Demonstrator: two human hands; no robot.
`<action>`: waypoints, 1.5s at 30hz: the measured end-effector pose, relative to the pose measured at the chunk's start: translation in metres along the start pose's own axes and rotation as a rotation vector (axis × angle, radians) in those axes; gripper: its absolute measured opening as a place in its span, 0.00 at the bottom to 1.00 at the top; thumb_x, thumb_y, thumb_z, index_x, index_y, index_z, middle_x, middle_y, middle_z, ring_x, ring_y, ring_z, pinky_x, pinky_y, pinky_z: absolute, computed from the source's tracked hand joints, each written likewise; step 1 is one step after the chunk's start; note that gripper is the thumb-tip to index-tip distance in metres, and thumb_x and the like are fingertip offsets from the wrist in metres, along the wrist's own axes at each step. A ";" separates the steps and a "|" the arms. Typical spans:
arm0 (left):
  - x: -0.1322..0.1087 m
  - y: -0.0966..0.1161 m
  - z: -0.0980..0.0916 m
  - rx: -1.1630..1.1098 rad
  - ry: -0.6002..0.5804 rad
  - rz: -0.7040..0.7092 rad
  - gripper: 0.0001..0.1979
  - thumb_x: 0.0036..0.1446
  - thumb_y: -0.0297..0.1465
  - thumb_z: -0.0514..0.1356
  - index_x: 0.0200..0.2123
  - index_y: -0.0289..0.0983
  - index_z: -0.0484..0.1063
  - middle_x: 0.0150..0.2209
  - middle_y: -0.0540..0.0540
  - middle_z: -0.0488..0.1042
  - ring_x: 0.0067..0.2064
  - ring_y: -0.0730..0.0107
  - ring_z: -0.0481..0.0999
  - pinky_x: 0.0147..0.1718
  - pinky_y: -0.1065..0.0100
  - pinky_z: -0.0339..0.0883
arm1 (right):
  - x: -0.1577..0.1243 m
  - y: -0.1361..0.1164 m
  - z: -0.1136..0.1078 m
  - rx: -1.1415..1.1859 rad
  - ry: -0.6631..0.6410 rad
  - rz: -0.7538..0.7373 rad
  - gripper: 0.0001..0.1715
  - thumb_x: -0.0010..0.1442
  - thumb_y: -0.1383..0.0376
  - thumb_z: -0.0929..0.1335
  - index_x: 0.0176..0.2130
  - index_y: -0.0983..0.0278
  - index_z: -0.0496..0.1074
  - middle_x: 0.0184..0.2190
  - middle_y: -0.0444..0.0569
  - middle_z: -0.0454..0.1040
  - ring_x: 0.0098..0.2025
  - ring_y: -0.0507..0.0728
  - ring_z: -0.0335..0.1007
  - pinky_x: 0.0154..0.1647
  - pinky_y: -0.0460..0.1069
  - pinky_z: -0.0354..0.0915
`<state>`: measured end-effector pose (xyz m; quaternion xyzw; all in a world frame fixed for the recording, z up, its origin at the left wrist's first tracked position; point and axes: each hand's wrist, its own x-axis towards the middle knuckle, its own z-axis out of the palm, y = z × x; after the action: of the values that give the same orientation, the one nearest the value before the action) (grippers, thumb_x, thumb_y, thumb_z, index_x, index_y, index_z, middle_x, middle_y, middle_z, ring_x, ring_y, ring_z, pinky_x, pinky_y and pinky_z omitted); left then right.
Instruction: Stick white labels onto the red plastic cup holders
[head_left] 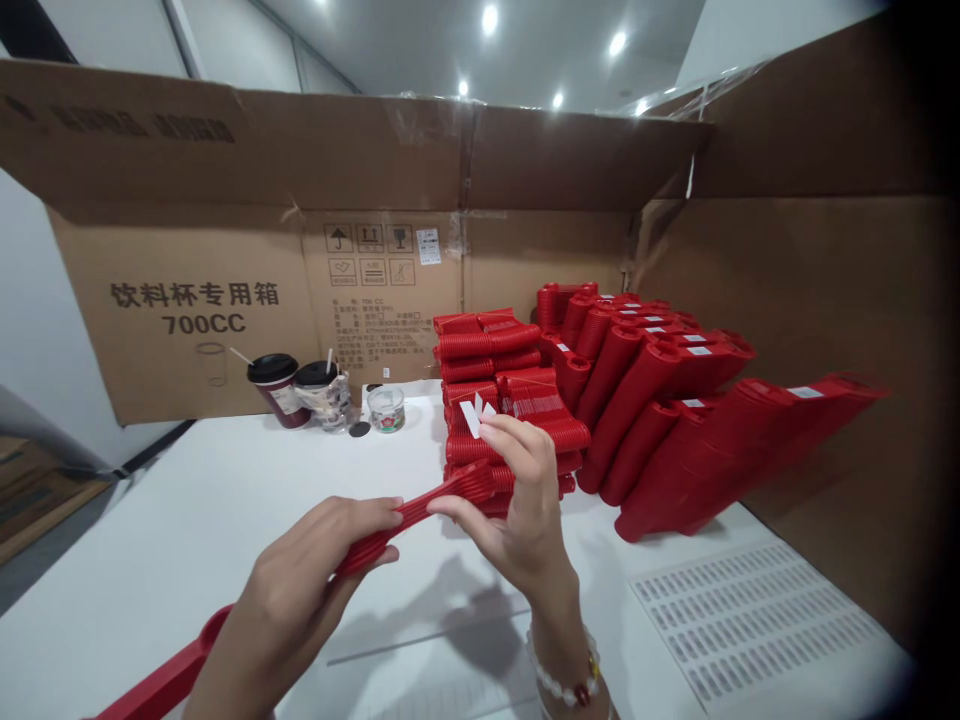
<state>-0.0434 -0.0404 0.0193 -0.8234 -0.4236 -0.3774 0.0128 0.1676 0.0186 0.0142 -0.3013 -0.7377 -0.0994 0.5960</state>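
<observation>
My left hand (307, 570) is closed around one end of a bundle of red ribbed plastic pieces (427, 508), which tilts up to the right. Opposite it, my right hand (525, 500) is open, thumb well apart from the fingers. Small white stickers (474, 412) cling to its fingertips. The right thumb tip lies beside the bundle's edge; whether they touch I cannot tell. Behind this hand rises a pile of similar red ribbed bundles (487, 345). A red plastic strip (169, 670) lies at the lower left, partly hidden by my left forearm.
More red bundles (637, 400) with white stickers stand on the right. A sheet of printed labels (757, 620) lies at the front right. Two lidded cups (277, 390) and a clear tub (386, 410) stand at the back. Cardboard walls (202, 260) enclose the white table (225, 500).
</observation>
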 end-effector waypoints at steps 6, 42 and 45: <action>0.000 0.000 -0.001 -0.003 -0.033 0.007 0.13 0.62 0.28 0.58 0.50 0.42 0.67 0.42 0.48 0.77 0.41 0.70 0.78 0.40 0.72 0.70 | 0.000 -0.001 0.000 -0.010 -0.034 -0.011 0.39 0.56 0.58 0.73 0.60 0.61 0.55 0.51 0.59 0.68 0.53 0.63 0.67 0.56 0.64 0.61; -0.001 -0.014 0.003 -0.082 0.011 -0.152 0.10 0.60 0.35 0.60 0.45 0.44 0.70 0.40 0.52 0.79 0.38 0.72 0.79 0.27 0.80 0.71 | -0.001 0.002 -0.003 -0.012 -0.158 0.056 0.35 0.59 0.60 0.72 0.60 0.63 0.56 0.52 0.58 0.68 0.55 0.62 0.64 0.58 0.62 0.57; 0.000 -0.013 0.003 -0.067 0.015 -0.118 0.09 0.60 0.34 0.60 0.45 0.45 0.69 0.40 0.52 0.79 0.38 0.72 0.79 0.32 0.79 0.72 | -0.001 0.000 0.001 -0.008 -0.182 0.048 0.35 0.59 0.59 0.72 0.60 0.63 0.55 0.52 0.57 0.69 0.54 0.62 0.65 0.58 0.63 0.57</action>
<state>-0.0509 -0.0308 0.0134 -0.7942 -0.4585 -0.3974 -0.0338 0.1664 0.0188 0.0132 -0.3291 -0.7809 -0.0604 0.5276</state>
